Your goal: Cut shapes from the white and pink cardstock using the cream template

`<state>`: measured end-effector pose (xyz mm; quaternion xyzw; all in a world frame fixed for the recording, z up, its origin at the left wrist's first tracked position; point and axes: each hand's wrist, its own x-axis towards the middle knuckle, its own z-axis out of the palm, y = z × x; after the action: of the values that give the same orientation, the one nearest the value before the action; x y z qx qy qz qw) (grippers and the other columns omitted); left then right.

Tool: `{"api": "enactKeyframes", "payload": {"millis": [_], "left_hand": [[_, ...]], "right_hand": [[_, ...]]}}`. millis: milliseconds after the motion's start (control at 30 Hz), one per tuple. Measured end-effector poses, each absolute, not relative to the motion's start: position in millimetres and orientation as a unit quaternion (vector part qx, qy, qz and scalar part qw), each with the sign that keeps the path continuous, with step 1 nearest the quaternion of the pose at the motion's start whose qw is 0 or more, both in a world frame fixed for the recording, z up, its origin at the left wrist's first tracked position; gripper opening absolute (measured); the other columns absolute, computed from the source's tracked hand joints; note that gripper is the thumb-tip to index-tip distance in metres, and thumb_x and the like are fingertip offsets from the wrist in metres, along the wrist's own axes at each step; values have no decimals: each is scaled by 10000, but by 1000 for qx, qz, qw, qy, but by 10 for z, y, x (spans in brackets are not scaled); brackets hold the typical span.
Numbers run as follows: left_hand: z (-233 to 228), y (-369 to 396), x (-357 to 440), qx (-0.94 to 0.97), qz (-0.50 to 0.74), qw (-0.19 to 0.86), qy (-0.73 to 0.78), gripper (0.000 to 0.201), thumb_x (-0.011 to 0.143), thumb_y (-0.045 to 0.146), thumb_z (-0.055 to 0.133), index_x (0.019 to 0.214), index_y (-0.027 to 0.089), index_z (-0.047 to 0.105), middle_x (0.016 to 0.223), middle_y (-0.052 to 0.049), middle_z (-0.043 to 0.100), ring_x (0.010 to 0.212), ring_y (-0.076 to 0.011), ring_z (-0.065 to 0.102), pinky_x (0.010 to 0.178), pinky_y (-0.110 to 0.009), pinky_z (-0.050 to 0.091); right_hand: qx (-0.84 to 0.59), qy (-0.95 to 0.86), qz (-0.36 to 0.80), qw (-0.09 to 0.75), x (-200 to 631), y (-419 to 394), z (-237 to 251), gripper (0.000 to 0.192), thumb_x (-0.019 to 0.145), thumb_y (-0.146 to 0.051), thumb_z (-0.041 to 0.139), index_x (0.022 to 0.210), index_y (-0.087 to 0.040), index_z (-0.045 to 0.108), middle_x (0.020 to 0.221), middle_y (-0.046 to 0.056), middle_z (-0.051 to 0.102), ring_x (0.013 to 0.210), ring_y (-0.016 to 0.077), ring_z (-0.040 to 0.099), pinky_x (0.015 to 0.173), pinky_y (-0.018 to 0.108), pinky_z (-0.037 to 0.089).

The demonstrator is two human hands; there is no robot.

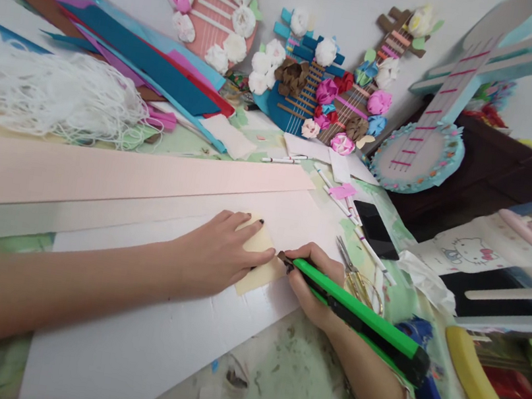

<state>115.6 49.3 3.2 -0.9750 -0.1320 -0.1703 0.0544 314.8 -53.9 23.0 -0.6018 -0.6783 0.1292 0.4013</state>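
Note:
My left hand [220,253] lies flat with its fingers spread, pressing on a small pale yellow piece of paper [249,285]. Under that piece is a white board [126,332], angled across the table. My right hand [316,280] grips a green utility knife [359,313], its blade end pointing left at the yellow paper's right edge, close to my left thumb. Whether the blade touches the paper I cannot tell. Behind my hands stretches a long pale pink strip [139,180]. Gold-handled scissors [359,277] lie just beyond my right hand.
White string [52,91] is heaped at the left beside stacked coloured sheets [146,61]. Flower-covered paper instruments [306,92] stand at the back, with a light blue one [425,140] to their right. A phone [375,230], a Hello Kitty cup [484,242] and a yellow curved object [482,392] are on the right.

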Motion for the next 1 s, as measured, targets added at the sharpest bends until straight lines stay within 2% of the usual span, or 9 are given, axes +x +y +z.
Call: {"api": "enactKeyframes", "payload": {"millis": [633, 1000], "left_hand": [[52, 490, 1150, -977, -161, 50, -131, 349, 937, 279, 505, 1280, 294, 568, 1263, -172, 545, 1157, -366, 492, 882, -494, 430], [83, 480, 1129, -983, -124, 48, -127, 367, 955, 269, 466, 1314, 281, 542, 1273, -176, 544, 1181, -385, 497, 868, -499, 451]], "right_hand": [[-602, -688, 104, 393, 3113, -569, 314, 134, 729, -133, 535, 807, -214, 609, 653, -9, 694, 504, 115, 598, 488, 211, 457], [-611, -687, 112, 377, 3093, -584, 340, 142, 747, -138, 544, 843, -201, 627, 691, 0, 715, 530, 112, 624, 517, 200, 477]]}}
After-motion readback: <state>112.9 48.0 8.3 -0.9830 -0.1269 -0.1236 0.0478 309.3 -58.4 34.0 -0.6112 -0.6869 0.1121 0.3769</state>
